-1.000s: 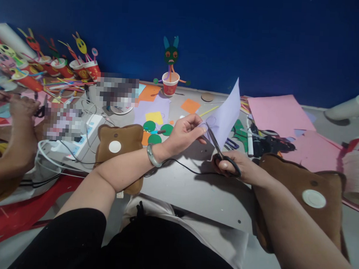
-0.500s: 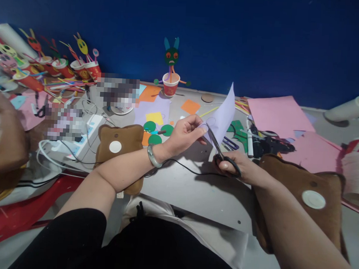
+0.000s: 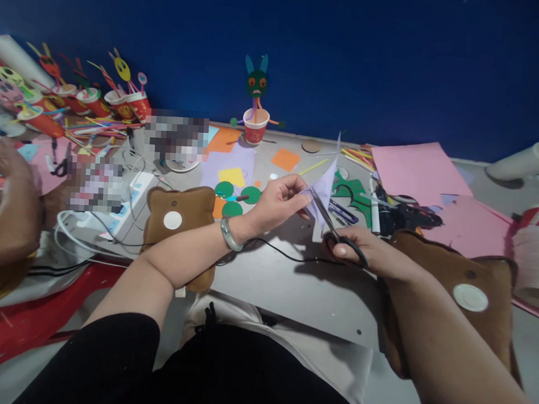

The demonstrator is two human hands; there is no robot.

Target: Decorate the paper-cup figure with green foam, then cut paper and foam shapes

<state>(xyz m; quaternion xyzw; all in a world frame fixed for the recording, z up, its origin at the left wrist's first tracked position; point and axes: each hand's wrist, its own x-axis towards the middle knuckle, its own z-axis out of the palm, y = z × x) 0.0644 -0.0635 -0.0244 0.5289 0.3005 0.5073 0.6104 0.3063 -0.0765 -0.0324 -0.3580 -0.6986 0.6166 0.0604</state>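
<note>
A sheet of purple paper is pinched between the thumb and fingers of my left hand, above the middle of the table. My right hand is closed around the handles of black scissors, whose blades reach up and left to the paper by my left fingertips. Green circles and a yellow paper piece lie left of my left hand. Beyond it is an orange paper piece.
A red cup with a green paper figure stands at the back. Brown cushions lie at left and right. Pink paper is at the right. Another person's arm is at the far left, near a power strip.
The purple paper has turned and now shows narrower, its top lower. My right hand and the scissors have shifted slightly right. The other person's hand at the far left has moved a little.
</note>
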